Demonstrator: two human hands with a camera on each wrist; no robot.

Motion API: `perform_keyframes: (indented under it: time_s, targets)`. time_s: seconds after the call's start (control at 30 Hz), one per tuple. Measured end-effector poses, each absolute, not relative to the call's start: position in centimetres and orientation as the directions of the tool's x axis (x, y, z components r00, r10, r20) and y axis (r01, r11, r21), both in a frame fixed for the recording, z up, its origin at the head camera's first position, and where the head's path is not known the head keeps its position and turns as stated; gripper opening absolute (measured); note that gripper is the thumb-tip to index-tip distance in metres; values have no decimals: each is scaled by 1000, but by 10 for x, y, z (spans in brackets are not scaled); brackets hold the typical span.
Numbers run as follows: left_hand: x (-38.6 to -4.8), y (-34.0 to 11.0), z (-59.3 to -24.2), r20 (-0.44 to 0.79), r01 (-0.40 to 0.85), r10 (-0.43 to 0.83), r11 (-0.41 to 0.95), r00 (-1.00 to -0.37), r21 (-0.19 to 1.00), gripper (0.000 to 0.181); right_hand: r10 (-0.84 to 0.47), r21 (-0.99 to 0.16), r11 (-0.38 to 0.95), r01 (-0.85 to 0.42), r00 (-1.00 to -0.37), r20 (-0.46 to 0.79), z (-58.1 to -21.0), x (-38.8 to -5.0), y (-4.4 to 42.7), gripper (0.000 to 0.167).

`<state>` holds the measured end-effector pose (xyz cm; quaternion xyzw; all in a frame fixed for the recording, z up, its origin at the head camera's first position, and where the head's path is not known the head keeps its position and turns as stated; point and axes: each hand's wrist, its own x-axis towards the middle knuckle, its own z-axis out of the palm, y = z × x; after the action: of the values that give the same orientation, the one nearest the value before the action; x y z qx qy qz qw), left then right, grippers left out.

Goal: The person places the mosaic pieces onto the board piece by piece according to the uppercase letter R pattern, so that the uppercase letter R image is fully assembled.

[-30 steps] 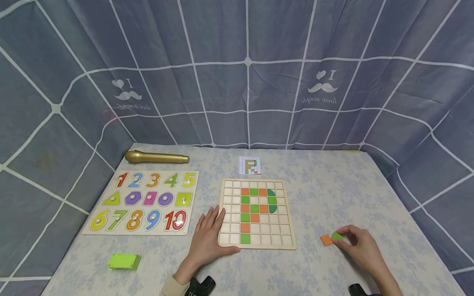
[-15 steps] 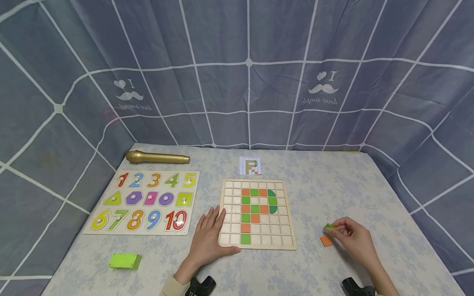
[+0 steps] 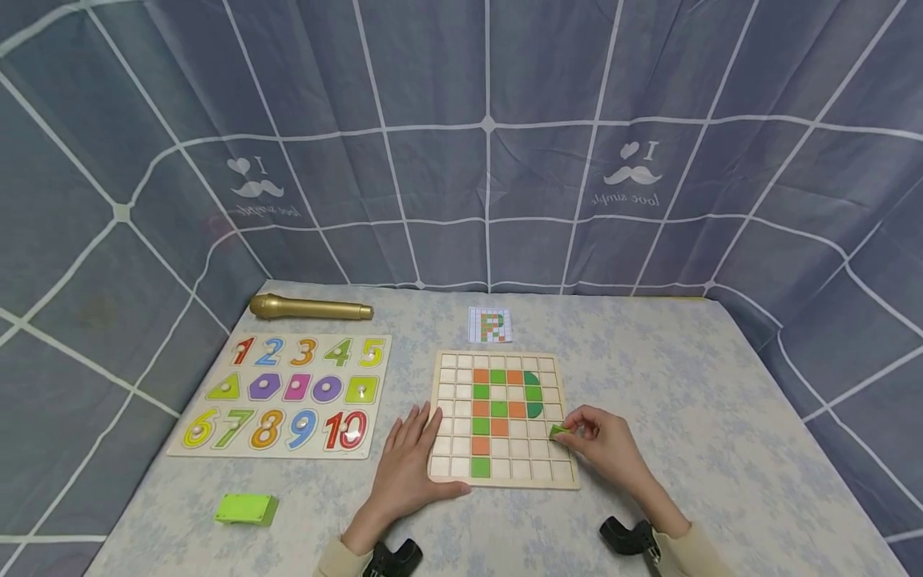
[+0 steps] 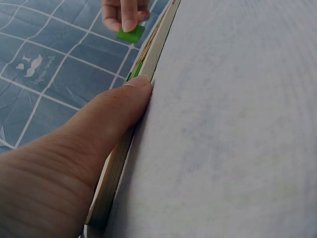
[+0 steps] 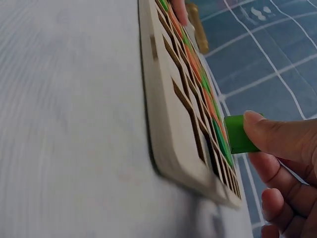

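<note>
A wooden grid board (image 3: 569, 473) lies at the middle of the table, with green and orange square tiles and two rounded dark green pieces set in its cells. My left hand (image 3: 404, 473) rests at its left front corner, fingers along the left side and thumb (image 4: 119, 106) on the front edge. Between thumb and fingertips, my right hand (image 3: 609, 449) pinches a green square tile (image 5: 241, 134) above the board's right edge. In the left wrist view the green tile (image 4: 131, 34) shows beyond the board. The loose orange tile is out of sight.
Behind the board lies a small pattern card (image 3: 489, 325). On the left are a number-and-shape puzzle board (image 3: 380, 353), a gold microphone (image 3: 313, 308) and a light green block (image 3: 246, 509). A blue checked curtain (image 3: 447, 176) encloses the table.
My right hand has carried the green tile left from the table's right side to the board's right edge. The orange tile that lay there no longer shows. My left hand has stayed put.
</note>
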<state>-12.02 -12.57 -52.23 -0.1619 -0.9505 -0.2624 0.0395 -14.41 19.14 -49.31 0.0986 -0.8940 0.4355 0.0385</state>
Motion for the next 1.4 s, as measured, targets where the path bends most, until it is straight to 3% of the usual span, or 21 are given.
perform_keyframes:
  time_s: [0.33,0.87,1.4]
  targets:
    - [-121,-126,-523,181,341,290,814,-940,471,115,-324,-749,579,-321,-934,149,-501,-152,152,11]
    - [-120,-125,-521,170,330,283,815,-944,476,115,-406,-640,652,-407,-900,159,-495,-152,149,10]
    - [-120,-125,-521,177,335,285,817,-942,469,115,-427,-565,654,-504,-862,274,-499,-150,152,8]
